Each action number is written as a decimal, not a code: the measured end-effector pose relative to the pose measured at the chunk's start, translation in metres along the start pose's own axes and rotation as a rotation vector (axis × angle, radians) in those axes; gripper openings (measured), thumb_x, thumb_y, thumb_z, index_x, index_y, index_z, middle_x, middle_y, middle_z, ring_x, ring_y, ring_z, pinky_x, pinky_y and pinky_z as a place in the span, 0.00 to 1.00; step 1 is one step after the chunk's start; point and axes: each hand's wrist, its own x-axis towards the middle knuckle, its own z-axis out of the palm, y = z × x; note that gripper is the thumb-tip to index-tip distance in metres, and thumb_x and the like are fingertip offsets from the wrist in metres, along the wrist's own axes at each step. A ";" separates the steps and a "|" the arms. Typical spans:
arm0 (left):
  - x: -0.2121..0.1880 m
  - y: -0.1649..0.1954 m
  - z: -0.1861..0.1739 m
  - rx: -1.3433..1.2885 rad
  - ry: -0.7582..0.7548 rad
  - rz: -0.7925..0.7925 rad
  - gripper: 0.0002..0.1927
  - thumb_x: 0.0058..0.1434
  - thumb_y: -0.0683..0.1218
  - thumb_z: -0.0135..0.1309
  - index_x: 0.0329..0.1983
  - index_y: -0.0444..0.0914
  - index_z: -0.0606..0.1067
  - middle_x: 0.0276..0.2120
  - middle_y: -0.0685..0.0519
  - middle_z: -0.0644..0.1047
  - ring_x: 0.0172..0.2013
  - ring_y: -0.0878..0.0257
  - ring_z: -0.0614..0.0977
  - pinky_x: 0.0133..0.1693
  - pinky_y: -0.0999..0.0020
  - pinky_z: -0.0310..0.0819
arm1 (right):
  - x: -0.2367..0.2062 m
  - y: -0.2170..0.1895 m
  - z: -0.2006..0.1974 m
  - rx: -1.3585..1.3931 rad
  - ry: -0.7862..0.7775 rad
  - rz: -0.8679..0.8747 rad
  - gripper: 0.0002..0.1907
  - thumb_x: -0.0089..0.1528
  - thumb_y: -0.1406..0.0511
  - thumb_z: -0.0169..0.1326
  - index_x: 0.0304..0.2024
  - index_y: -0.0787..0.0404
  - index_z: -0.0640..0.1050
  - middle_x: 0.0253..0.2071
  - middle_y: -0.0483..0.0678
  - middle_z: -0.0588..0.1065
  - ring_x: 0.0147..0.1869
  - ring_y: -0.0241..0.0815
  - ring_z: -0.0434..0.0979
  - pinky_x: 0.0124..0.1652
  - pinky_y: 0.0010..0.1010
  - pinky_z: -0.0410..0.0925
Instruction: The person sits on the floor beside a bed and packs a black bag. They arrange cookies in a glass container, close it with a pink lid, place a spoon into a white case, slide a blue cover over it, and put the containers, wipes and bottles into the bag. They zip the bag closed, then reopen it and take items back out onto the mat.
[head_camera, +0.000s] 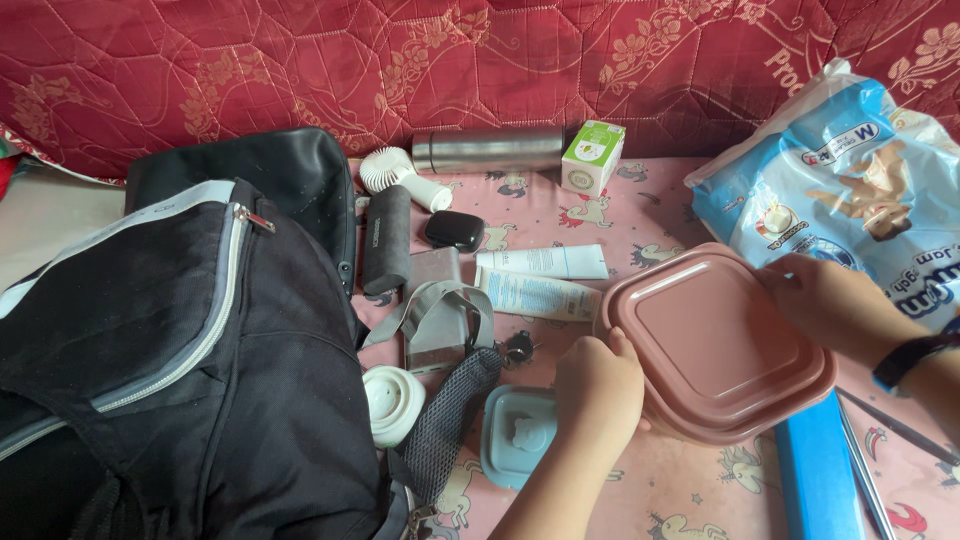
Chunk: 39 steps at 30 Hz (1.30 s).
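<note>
A pink square lidded container (712, 342) sits on the patterned sheet at right of centre. My left hand (597, 386) grips its near left edge. My right hand (835, 303) holds its far right corner; a dark band is on that wrist. A small pale blue lidded box (517, 434) lies just left of my left hand. A large black backpack (170, 370) with grey zip trim fills the left side, its mesh pocket reaching toward the blue box.
Behind lie a steel flask (490, 150), a small white and green carton (592, 157), a white hand fan (400, 175), a black case (455, 230), two white tubes (540, 280) and a blue plastic pack (850, 190). A white round item (392, 402) and a blue flat box (818, 478) lie near.
</note>
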 end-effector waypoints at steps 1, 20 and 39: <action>0.003 -0.004 0.003 -0.014 0.014 -0.017 0.26 0.70 0.56 0.41 0.39 0.27 0.72 0.32 0.36 0.81 0.28 0.45 0.86 0.31 0.55 0.86 | 0.003 0.002 0.002 -0.010 -0.014 -0.014 0.22 0.69 0.51 0.46 0.52 0.53 0.84 0.43 0.55 0.84 0.48 0.57 0.84 0.52 0.42 0.74; 0.066 -0.025 0.008 0.399 0.161 0.403 0.20 0.68 0.54 0.43 0.47 0.33 0.73 0.38 0.33 0.80 0.42 0.36 0.82 0.47 0.44 0.75 | -0.017 -0.018 -0.013 0.600 -0.358 0.168 0.23 0.71 0.53 0.50 0.59 0.61 0.78 0.39 0.49 0.80 0.39 0.38 0.77 0.41 0.34 0.71; 0.070 -0.021 -0.038 -0.052 -0.241 0.156 0.22 0.67 0.57 0.50 0.45 0.32 0.74 0.39 0.48 0.79 0.35 0.61 0.83 0.30 0.65 0.84 | -0.018 0.007 -0.016 0.971 -0.482 0.371 0.25 0.69 0.51 0.44 0.63 0.56 0.74 0.54 0.47 0.73 0.54 0.39 0.72 0.54 0.36 0.67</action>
